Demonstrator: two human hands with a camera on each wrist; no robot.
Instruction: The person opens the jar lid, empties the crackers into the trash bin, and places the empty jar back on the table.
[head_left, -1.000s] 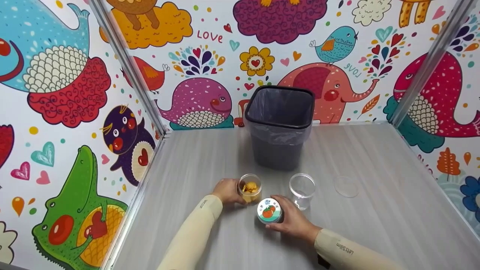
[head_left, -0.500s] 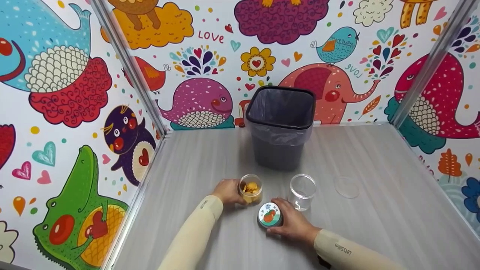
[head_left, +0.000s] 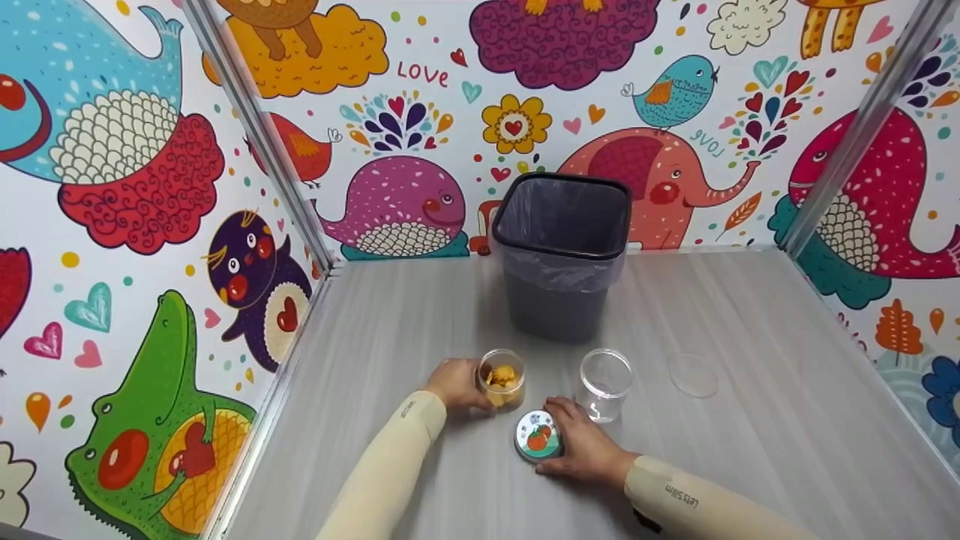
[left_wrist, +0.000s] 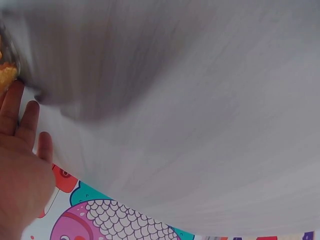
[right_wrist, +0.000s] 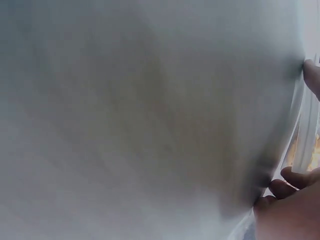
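In the head view my left hand [head_left: 456, 384] holds a clear plastic jar [head_left: 501, 381] by its side, and orange-yellow snack pieces [head_left: 501, 375] sit inside it. The jar stands upright without a lid. Fingers and a sliver of that jar [left_wrist: 7, 60] show at the left wrist view's edge. My right hand [head_left: 586, 444] grips a round lid [head_left: 538, 436] with a tomato picture on top, between thumb and fingers, low at the table. At the right wrist view's edge, thumb and fingertips straddle its pale rim [right_wrist: 304, 145]. A second clear jar [head_left: 606, 384] stands open just beyond the right hand.
A grey bin [head_left: 559, 296] with a plastic liner stands behind the jars. To the right lies a thin clear disc [head_left: 693, 375] on the grey table [head_left: 360, 322]. Brightly printed panels [head_left: 420, 202] enclose the back and sides.
My right hand has brought the tomato-picture lid down towards the table and slightly nearer to me. My left hand and its jar have stayed in place.
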